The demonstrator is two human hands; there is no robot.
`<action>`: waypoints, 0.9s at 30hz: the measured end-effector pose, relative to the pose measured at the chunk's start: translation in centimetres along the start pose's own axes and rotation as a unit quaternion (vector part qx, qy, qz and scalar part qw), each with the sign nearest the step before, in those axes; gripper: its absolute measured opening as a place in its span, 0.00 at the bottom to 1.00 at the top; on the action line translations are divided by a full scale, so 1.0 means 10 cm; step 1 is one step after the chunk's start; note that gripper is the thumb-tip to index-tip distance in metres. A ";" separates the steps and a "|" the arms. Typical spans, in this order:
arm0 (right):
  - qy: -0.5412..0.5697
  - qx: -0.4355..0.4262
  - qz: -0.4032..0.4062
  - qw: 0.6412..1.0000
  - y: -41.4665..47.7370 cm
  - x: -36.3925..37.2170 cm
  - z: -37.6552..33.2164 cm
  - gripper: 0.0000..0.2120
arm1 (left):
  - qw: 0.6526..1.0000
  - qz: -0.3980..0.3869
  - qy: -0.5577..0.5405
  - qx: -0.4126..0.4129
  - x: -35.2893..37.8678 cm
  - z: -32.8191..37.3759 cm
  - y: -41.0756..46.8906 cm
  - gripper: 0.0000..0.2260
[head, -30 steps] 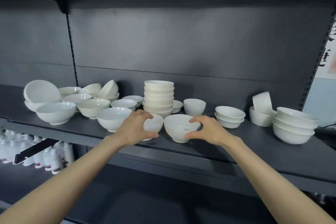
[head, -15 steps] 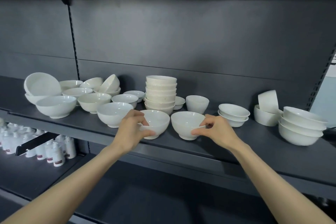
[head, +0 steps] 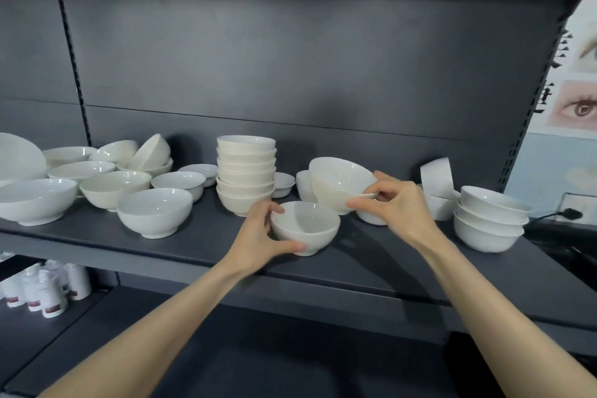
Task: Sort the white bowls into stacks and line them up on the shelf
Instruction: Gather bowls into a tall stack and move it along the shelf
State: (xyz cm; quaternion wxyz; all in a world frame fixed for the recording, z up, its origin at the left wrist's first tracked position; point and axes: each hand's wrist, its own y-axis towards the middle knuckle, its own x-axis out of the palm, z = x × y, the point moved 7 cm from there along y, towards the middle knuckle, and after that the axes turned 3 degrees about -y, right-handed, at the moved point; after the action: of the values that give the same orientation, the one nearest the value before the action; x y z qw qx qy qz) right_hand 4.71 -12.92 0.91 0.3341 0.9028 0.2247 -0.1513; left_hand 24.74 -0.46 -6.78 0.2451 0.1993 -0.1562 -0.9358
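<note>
White bowls crowd a dark grey shelf (head: 200,245). My left hand (head: 258,236) grips a small white bowl (head: 305,226) that stands upright near the shelf's front edge. My right hand (head: 397,203) pinches the rim of a second white bowl (head: 339,182), lifted off the shelf and tilted, just above and behind the first. A tall stack of several bowls (head: 246,171) rises to the left of both hands. A short stack of three wider bowls (head: 489,220) sits at the right.
Loose bowls of mixed sizes (head: 155,215) fill the shelf's left half. A cup leans tilted on another bowl (head: 436,178) at the right, behind my right hand. White bottles (head: 48,287) stand on the lower shelf at left. A black cable (head: 562,215) lies at far right.
My right hand has lifted its bowl off the shelf and tilted it. My left hand has slid its bowl to the right, under the raised one. The camera has moved closer.
</note>
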 end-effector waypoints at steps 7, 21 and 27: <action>0.019 0.022 -0.082 0.996 0.00 0.32 -0.01 0.08 | 0.990 -0.056 -0.111 -0.071 0.18 -0.16 0.16 0.48; 0.002 0.053 -0.110 0.993 0.02 0.58 0.25 0.10 | 0.988 -0.043 -0.121 -0.083 0.16 -0.28 0.19 0.31; -0.008 0.057 -0.117 0.991 0.05 0.56 0.23 0.10 | 0.988 -0.040 -0.128 -0.075 0.16 -0.25 0.17 0.31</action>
State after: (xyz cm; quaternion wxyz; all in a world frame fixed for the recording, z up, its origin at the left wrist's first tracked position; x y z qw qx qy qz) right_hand 9.46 -13.08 -2.94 0.2638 0.8865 0.3176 -0.2089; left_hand 25.30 -3.20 -8.78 0.1995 0.0651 -0.1074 -0.9718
